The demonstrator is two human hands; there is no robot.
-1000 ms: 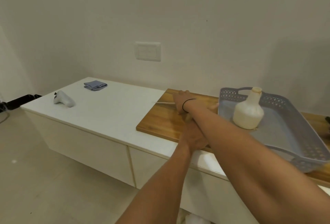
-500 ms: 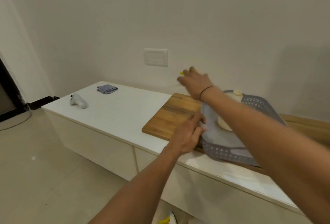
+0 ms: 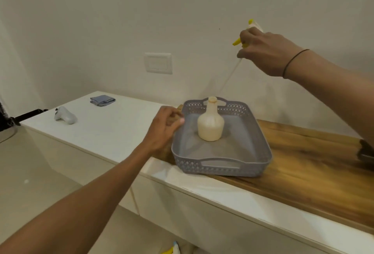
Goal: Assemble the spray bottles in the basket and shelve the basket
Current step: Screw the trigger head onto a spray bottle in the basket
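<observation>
Head cam view, looking down at the long white cabinet (image 3: 105, 132) that runs across the room, with a wooden board (image 3: 313, 164) lying on its right part. On the near left end of that board sits the grey basket (image 3: 220, 167), lattice sides, a handle slot at the near end and another at the far end. One cream spray bottle (image 3: 211, 127) stands upright inside it, toward the far end, neck open with no top on it.

My left hand (image 3: 164, 130) is at the basket's left wall, fingers curled in with the thumb right against the rim. Can't honestly tell if I'm gripping the wall or only touching it, the hand is a bit blurred there.

My right hand (image 3: 265, 51) is up high in front of the wall, far right of the basket and well above it, fingers wrapped around the sprayer head (image 3: 241, 39). Yellow bits poke out on the left of my fist, and its thin dip tube (image 3: 232, 72) hangs down and left from it.

Further left on the white top: a pale game-controller-looking thing (image 3: 65, 116) and, farther back, a folded blue-grey cloth (image 3: 102, 100). White switch plate (image 3: 158, 63) on the wall. Something yellow and white (image 3: 172, 249) peeks out down by the floor at the bottom edge, too cut off to name.
</observation>
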